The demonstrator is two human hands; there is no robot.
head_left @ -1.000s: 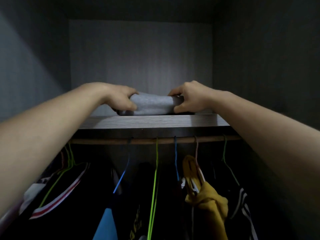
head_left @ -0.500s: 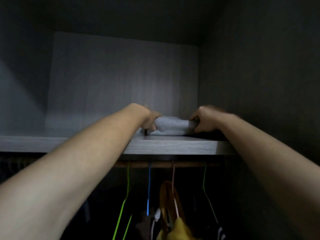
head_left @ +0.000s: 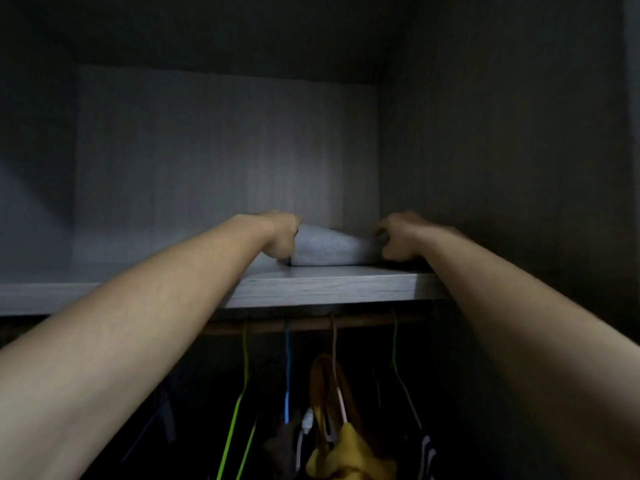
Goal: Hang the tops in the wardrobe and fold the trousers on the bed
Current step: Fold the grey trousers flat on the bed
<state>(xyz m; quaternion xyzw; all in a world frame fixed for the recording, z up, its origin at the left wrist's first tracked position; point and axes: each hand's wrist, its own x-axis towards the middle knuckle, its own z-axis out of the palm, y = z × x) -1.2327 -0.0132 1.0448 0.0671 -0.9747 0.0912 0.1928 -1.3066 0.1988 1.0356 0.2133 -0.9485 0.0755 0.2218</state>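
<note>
Grey folded trousers (head_left: pixel 329 247) lie on the wardrobe shelf (head_left: pixel 322 287), near its right wall. The left hand (head_left: pixel 282 237) grips their nine o'clock end, the right hand (head_left: pixel 398 240) their three o'clock end. At six o'clock, hangers (head_left: pixel 242 403) dangle from the rail (head_left: pixel 311 323).

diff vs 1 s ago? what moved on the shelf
Both hands pushed the folded grey garment back along the shelf, from its front edge toward the rear right corner. The left hand still grips its left end; the right hand looks to be loosening at the right end. Clothes on the rail below are unchanged.
</note>
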